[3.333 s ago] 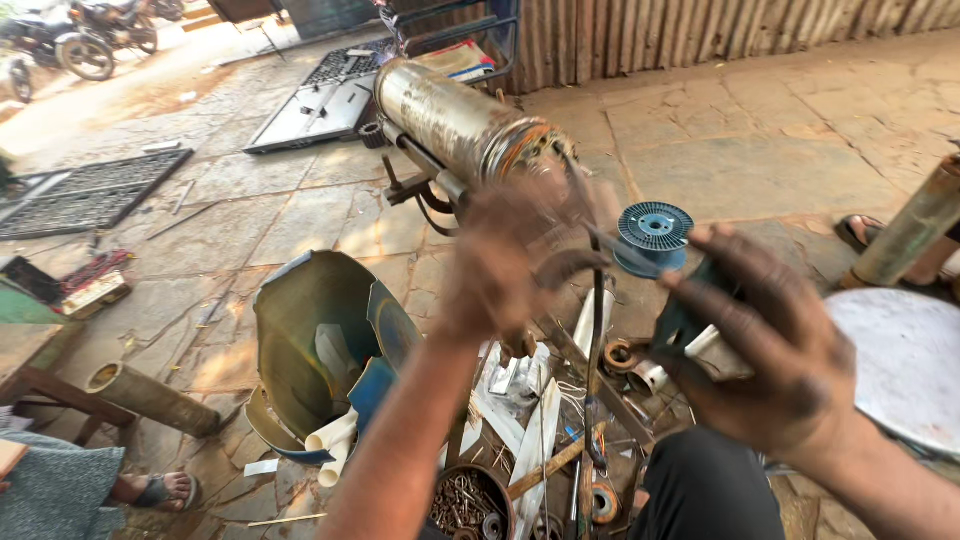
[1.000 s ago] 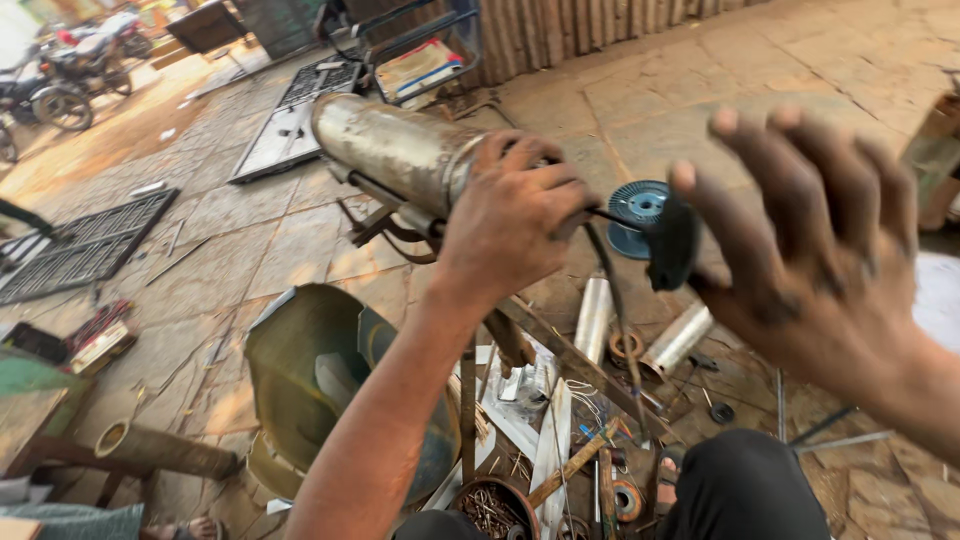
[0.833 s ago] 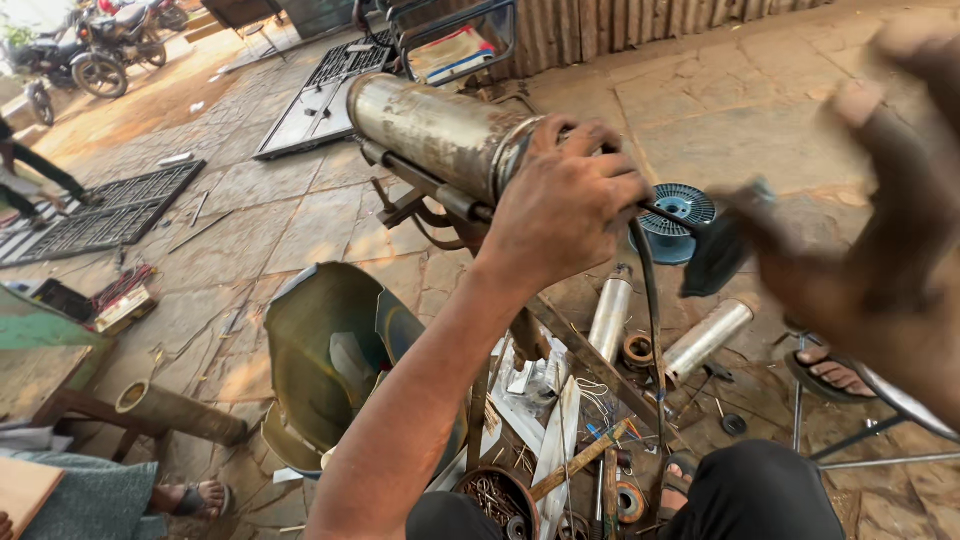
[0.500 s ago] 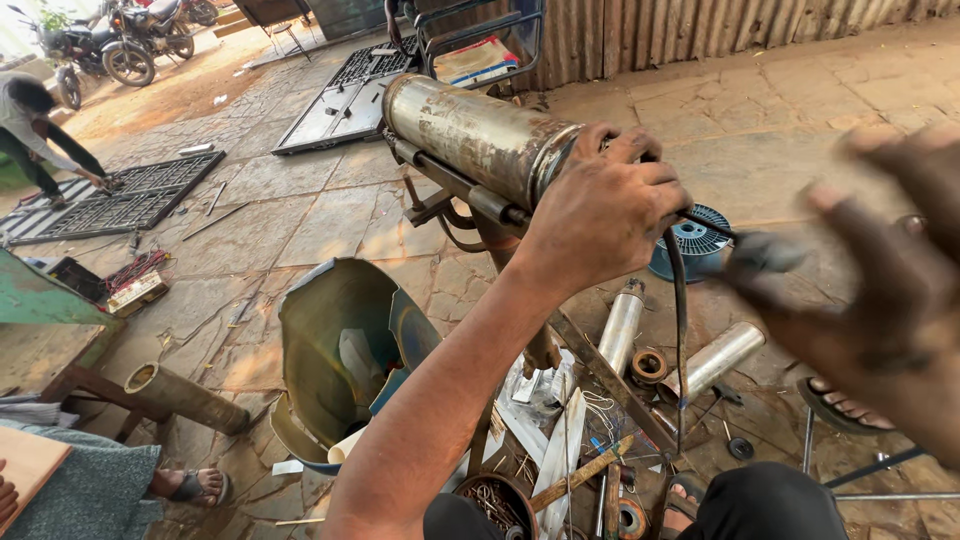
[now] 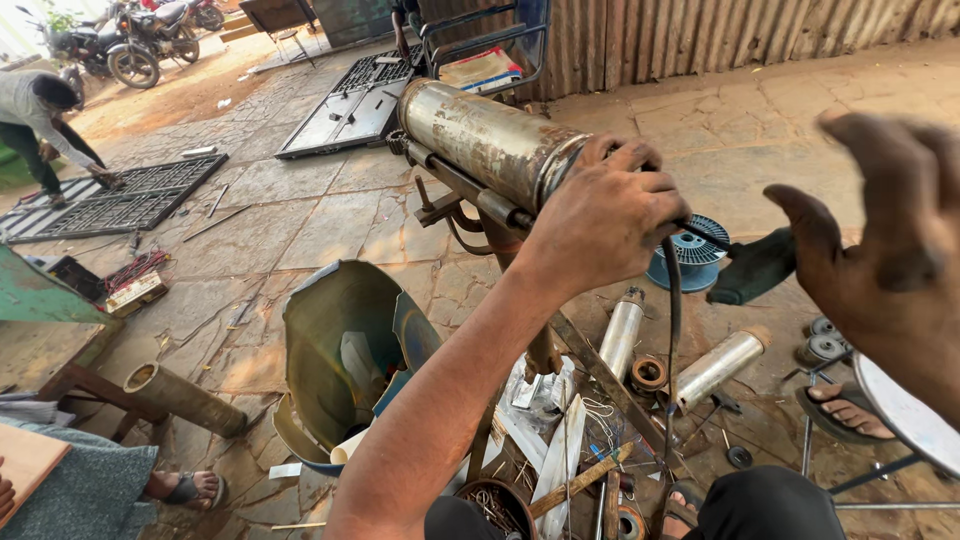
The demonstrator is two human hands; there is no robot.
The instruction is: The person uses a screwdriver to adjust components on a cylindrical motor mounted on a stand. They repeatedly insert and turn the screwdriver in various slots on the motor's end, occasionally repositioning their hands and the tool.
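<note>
A long, rusty metal cylinder (image 5: pixel 480 135) lies tilted on a welded steel stand (image 5: pixel 580 370). My left hand (image 5: pixel 605 215) is closed over its near end. A black cable (image 5: pixel 672 320) comes out from under the fingers and drops down. The same cable leads to a dark green tool handle (image 5: pixel 755 265), which hangs just right of that hand. My right hand (image 5: pixel 885 250) is raised at the right edge with its fingers spread, holding nothing, close to the green handle but apart from it.
Below the cylinder stand a dented blue-green drum (image 5: pixel 340 350) and a heap of scrap parts (image 5: pixel 560 460). A blue spool (image 5: pixel 695 255), two small metal tubes (image 5: pixel 620 335) and a pipe (image 5: pixel 180 395) lie on the paving. A person (image 5: pixel 40 110) bends over metal grates (image 5: pixel 110 200).
My left hand has stayed on the cylinder's end. My right hand, which held the green tool at first, has let it go and now hovers open to the right of it.
</note>
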